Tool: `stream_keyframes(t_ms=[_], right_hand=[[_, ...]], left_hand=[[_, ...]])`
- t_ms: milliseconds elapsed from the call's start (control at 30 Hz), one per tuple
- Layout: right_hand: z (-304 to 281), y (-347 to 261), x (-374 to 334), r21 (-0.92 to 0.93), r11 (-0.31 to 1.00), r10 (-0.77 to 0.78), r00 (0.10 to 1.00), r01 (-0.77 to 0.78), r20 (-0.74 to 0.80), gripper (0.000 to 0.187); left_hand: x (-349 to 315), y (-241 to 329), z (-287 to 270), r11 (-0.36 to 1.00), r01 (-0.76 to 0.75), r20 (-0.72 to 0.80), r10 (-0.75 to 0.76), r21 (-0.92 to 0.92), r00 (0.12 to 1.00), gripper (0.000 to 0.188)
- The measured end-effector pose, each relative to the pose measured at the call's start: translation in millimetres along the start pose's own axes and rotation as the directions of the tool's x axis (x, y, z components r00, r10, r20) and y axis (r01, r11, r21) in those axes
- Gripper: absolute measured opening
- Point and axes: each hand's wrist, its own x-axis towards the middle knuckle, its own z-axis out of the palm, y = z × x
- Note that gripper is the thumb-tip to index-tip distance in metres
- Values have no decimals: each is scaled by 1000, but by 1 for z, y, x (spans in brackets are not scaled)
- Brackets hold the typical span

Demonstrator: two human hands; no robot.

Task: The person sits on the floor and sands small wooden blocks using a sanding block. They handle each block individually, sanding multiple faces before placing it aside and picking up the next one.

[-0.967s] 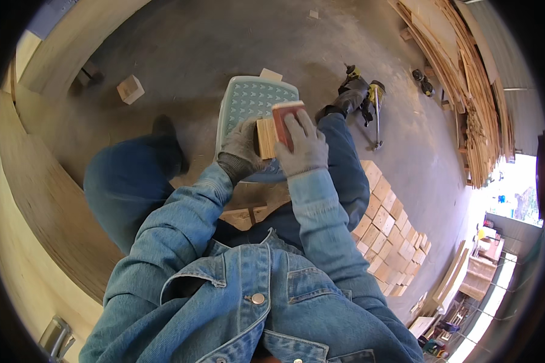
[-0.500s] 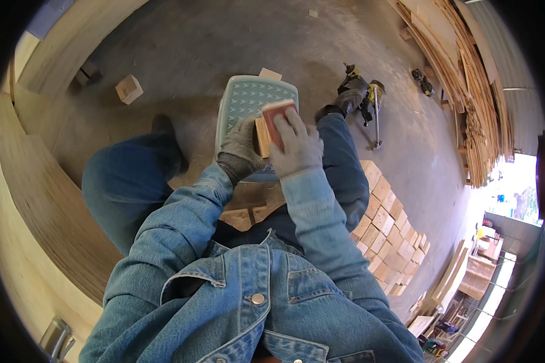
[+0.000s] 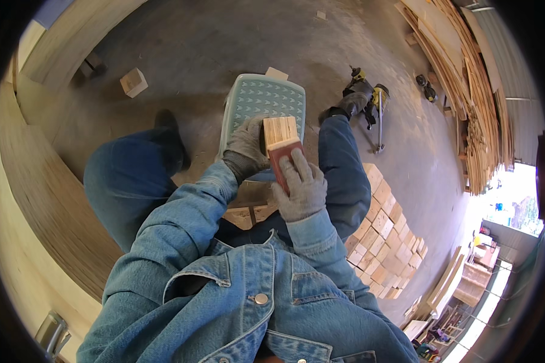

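My left hand (image 3: 247, 146), in a grey glove, is closed on a wood block (image 3: 280, 130) and holds it over the pale blue-green plastic stool (image 3: 263, 95). In my right hand (image 3: 304, 189), gloved too, is a reddish-brown sanding block (image 3: 284, 158). Its upper end lies against the near part of the wood block, and my fingers stretch over its face. The far part of the block's layered face shows bare. My left palm and fingertips are partly hidden by the block.
A stack of cut wood blocks (image 3: 386, 233) stands beside my right leg. Past my right foot lie yellow-and-black power tools (image 3: 369, 100). One loose block (image 3: 134, 82) sits on the floor at far left. Long wood strips (image 3: 481, 115) are piled at right; a curved wood panel (image 3: 51, 199) runs along the left.
My right hand has drawn the sanding block toward me along the wood block, baring its far part. My left hand keeps its hold, moved slightly right in view.
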Motion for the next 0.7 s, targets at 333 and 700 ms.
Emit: stream_keyframes(t_ms=[333,700], right_hand=[[8,-8,127,-38,994,102,993,-100,57,61],[-2,-8,28,5,1000,16,997,-16,77,66]], left_hand=[[6,2,0,999,-47,-36,47,-14,998,91],[5,-3,4,999,-28,34,29,-23,999,86]])
